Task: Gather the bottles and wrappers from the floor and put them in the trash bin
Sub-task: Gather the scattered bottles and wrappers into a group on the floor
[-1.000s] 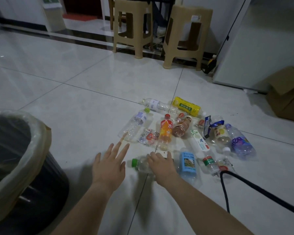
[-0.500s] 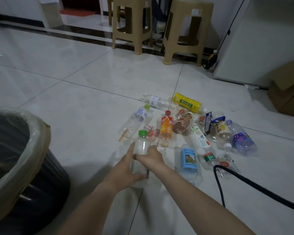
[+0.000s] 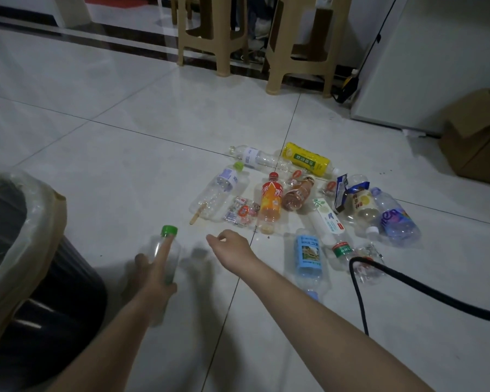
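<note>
My left hand [image 3: 153, 281] has taken the green-capped bottle [image 3: 173, 254] from my right hand [image 3: 231, 247], now loosely curled and empty. The bin [image 3: 37, 219] at lower left comes next.

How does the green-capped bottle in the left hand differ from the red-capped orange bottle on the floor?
The green-capped bottle is gripped by the left hand; the orange bottle lies untouched on the floor. The green-capped bottle looks clear, the orange bottle brightly labelled. Both are capped plastic.

green-cap bottle [image 3: 153, 248]: 1 | other bottles [image 3: 270, 203]: 10 countable, two small crushed items [image 3: 296, 175] unclear | wrappers [image 3: 241, 212]: 3 | wooden stick [image 3: 197, 215]: 1 | trash bin [image 3: 40, 222]: 1 | stools [image 3: 210, 32]: 2 | cardboard box [image 3: 475, 142]: 1 | black cable [image 3: 408, 287]: 1
</note>
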